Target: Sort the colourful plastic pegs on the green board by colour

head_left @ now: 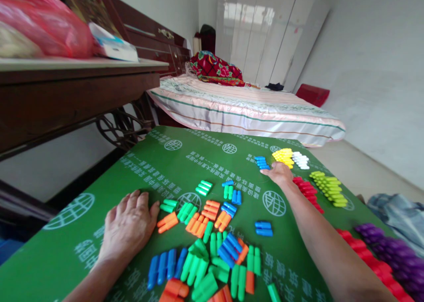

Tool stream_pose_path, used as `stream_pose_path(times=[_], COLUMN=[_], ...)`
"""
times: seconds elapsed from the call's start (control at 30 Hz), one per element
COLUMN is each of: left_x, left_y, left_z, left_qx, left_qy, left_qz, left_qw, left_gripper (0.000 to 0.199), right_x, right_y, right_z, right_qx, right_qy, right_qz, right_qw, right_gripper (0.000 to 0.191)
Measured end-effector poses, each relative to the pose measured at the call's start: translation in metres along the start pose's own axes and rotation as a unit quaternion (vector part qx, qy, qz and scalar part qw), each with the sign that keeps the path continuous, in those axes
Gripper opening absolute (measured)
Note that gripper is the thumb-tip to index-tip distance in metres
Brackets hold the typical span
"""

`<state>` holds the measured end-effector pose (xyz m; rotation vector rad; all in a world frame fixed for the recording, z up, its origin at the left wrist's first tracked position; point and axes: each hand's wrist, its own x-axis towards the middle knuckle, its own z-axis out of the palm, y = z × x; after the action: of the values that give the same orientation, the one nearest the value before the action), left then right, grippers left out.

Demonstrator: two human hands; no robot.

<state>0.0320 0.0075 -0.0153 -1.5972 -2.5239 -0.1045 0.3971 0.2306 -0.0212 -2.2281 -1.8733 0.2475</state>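
Observation:
My left hand [129,224] lies flat on the green board [109,182], palm down, with its fingers stretched and holding nothing. Beside its thumb are small green pieces [168,204] and orange pieces [168,222], shaped like joined plastic pen caps. My right hand [281,174] reaches to the far right, its thumb and forefinger closed at the end of a row of blue cap-like pieces [261,162]. The other fingers are mostly hidden. Yellow pieces [282,157] sit just beyond that hand. Between my arms lies a loose pile of green, orange and blue pieces [231,249].
White pieces [300,160], red pieces [308,193], yellow-green pieces [329,189] and purple pieces [391,253] stand in sorted rows along the right. A bed [248,105] is behind the board. At left is a wooden table [76,83] bearing a red plastic bag [49,23].

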Motion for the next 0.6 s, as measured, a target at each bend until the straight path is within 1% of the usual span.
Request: stream_pose_path(times=[0.1, 0.2, 0.43, 0.6], left_x=[-0.0002, 0.0001, 0.0013, 0.0004], left_y=[0.0002, -0.0007, -0.0016, -0.0009], left_z=[0.0010, 0.0030, 0.0056, 0.0055], left_qx=[0.003, 0.004, 0.013, 0.035], left_qy=[0.002, 0.004, 0.007, -0.001], left_qz=[0.002, 0.004, 0.008, -0.001], left_qw=[1.000, 1.000, 1.000, 0.999], left_gripper=[0.067, 0.066, 0.064, 0.060], right_x=[0.0003, -0.0001, -0.0013, -0.0045], right_y=[-0.0023, -0.0030, -0.0033, -0.0041], right_z=[-0.0006, 0.0011, 0.0023, -0.0021], right_qx=[-0.011, -0.014, -0.010, -0.011], right_qy=[-0.021, -0.017, -0.015, -0.018], right_qz=[0.006, 0.001, -0.006, -0.015], right_qw=[1.000, 1.000, 1.000, 1.000], right_gripper=[0.040, 0.038, 0.038, 0.040])
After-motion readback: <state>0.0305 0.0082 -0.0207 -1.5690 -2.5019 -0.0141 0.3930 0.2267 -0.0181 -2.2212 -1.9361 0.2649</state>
